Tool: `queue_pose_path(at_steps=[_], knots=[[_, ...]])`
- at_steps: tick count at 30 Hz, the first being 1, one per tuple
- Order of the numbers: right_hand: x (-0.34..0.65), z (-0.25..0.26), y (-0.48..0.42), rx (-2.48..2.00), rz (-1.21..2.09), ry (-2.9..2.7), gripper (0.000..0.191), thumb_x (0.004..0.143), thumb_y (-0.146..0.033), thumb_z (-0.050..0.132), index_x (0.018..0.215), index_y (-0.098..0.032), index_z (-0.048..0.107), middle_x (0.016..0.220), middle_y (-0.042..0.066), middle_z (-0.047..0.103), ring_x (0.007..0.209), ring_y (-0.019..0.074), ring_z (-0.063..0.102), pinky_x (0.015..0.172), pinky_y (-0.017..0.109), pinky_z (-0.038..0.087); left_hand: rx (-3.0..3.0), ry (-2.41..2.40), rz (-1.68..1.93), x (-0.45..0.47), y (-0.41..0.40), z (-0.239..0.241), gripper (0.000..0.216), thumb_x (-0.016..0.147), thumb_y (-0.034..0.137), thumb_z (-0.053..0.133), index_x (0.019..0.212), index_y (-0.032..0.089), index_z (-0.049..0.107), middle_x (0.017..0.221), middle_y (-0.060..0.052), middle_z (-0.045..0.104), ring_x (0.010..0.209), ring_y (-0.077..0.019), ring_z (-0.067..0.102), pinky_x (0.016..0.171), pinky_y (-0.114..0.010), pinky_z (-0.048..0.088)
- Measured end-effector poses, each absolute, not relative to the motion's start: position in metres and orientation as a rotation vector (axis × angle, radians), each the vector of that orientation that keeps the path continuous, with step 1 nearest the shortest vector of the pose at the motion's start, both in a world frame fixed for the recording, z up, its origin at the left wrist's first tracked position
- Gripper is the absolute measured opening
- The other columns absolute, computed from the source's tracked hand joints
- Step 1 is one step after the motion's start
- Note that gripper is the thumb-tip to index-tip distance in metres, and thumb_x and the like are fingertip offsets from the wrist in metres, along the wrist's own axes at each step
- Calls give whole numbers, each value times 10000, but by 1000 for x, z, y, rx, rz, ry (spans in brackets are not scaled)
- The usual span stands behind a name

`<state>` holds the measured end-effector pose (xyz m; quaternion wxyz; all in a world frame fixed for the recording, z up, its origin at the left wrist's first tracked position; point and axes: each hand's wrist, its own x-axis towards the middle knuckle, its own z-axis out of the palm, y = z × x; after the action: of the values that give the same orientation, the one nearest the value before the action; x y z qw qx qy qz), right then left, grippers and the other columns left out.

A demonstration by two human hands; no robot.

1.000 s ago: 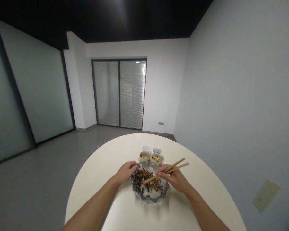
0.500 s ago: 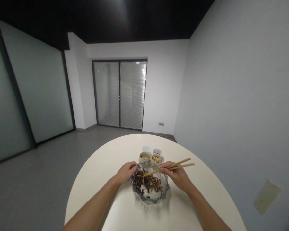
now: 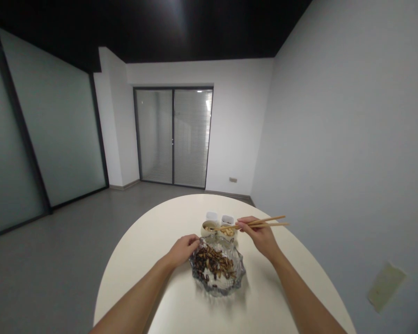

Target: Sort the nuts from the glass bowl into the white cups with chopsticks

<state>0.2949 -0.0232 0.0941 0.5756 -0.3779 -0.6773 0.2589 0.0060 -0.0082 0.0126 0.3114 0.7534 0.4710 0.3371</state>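
Note:
A clear glass bowl (image 3: 243,270) with a wavy rim stands on the table. Dark, glossy pieces and longer brown, slender pieces (image 3: 214,262) lie inside; their kind is too small to tell. My left hand (image 3: 184,249) grips the bowl's left rim, fingers closed over the edge. My right hand (image 3: 261,236) holds a pair of wooden chopsticks (image 3: 270,222) beyond the bowl. Their tips reach over a small round cup (image 3: 205,231); whether they pinch anything cannot be made out. Beside it, a second cup (image 3: 232,238) contains pale tan pieces, partly behind the chopsticks.
Behind the cups sit two small white dishes, the left dish (image 3: 212,216) and the right dish (image 3: 227,219), which has something dark in it. The round cream table (image 3: 149,241) curves away towards a grey wall (image 3: 334,139) on the right.
My right hand has lifted the chopsticks out of the glass bowl and moved them away from me, to the small cups. My left hand stays on the rim.

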Motion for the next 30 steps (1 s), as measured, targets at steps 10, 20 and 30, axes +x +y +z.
queue_pose_path(at_steps=[10,20,30], knots=[[294,108,30,-857,584,-1523,425,759,-570,768,893,-168,742,771,86,760,748,253,731,678,388,616,2006,1264,880,6,-8,16,318,879,378,448,844,164,681,811,-34,695,798,-196,607,740,-273,428],[282,83,71,-906,553,-1552,516,787,-633,700,939,-140,733,817,107,763,764,247,722,687,380,601,1969,1247,895,6,-5,14,314,879,383,459,856,166,685,823,-32,710,790,-190,608,750,-268,440],[281,74,62,-988,497,-1630,420,798,-576,699,908,-175,762,806,71,764,734,227,681,695,364,553,1960,1248,897,5,-5,13,317,878,388,468,878,164,693,835,-33,717,805,-191,612,759,-265,442]])
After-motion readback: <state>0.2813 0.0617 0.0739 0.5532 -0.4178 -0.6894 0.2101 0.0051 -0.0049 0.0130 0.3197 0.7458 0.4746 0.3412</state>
